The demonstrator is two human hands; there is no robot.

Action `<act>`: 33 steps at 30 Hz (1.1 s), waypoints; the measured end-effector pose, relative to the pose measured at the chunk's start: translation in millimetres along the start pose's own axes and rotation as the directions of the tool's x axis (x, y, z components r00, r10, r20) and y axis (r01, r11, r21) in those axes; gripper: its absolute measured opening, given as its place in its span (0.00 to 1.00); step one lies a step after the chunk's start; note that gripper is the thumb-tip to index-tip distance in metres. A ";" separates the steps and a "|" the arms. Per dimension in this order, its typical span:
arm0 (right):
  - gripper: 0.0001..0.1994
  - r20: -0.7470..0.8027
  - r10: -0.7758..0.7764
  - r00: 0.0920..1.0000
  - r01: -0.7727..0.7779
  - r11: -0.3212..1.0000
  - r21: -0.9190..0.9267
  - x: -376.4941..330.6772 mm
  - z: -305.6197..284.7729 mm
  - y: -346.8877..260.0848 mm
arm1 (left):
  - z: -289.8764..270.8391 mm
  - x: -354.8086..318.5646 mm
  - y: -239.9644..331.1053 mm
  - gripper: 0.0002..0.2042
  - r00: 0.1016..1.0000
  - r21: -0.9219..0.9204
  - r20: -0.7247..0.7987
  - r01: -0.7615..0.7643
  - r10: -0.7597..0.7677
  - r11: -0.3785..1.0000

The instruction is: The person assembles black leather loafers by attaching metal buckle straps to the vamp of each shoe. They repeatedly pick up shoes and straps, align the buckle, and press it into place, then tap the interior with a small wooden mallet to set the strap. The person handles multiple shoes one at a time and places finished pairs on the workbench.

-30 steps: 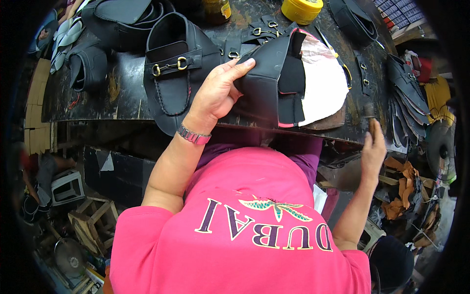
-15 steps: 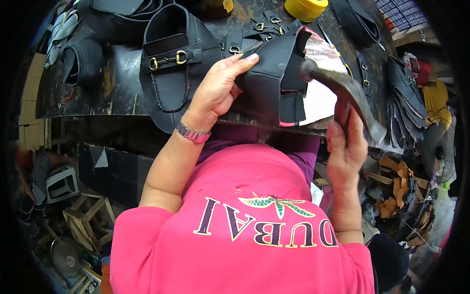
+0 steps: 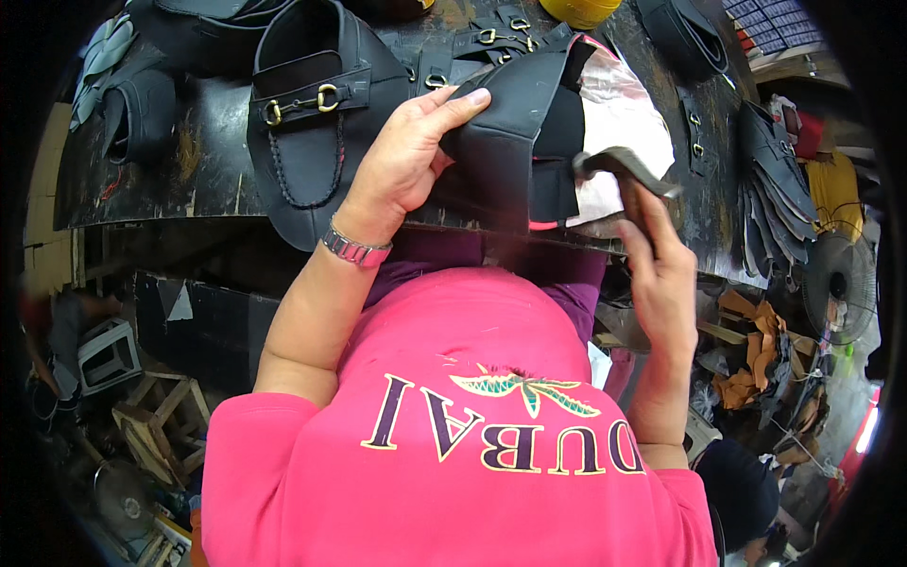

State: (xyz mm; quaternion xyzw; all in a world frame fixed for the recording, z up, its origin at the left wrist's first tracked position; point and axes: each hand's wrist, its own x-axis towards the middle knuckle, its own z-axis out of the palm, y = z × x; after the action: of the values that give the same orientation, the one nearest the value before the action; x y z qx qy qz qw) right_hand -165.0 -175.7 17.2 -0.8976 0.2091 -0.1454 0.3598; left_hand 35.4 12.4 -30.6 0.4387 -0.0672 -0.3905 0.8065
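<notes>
My left hand (image 3: 397, 161) grips a black leather shoe upper (image 3: 501, 132) at the table's front edge, the thumb on its outer face and the fingers hidden beneath. The upper is folded partly open, showing black inner cloth and a pale, shiny lining (image 3: 619, 113) with a pink edge. In my right hand (image 3: 661, 288) is a hammer (image 3: 644, 203), its dark curved metal head over the lining near the inner cloth. Whether the head touches the upper is unclear. Left of my left hand lies another black upper (image 3: 307, 165), with a brass bit across its strap and braided stitching.
Several black straps with brass buckles (image 3: 487, 38) lie on the dark worktable (image 3: 222, 123), behind the held upper. A yellow container (image 3: 581, 11) stands at the back. Stacked black pieces (image 3: 773, 189) hang at the right edge. Lower right are a fan (image 3: 839, 288) and brown leather scraps (image 3: 756, 350).
The hammer has turned in my right hand, and its head has come lower over the upper. My left hand keeps its hold. The whole view has shifted slightly.
</notes>
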 end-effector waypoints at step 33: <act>0.23 0.080 -0.168 0.982 0.177 0.978 -0.109 -7.6 35.4 6.4 | 4.2 -2.5 -8.6 0.21 0.999 0.020 0.031 -0.040 0.040 0.999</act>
State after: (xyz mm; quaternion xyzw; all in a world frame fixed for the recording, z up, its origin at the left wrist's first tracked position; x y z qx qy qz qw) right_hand -158.8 -155.5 -12.9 -0.9363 0.1257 -0.1319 0.3004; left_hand 26.9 8.7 -34.0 0.4397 -0.0922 -0.3802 0.8085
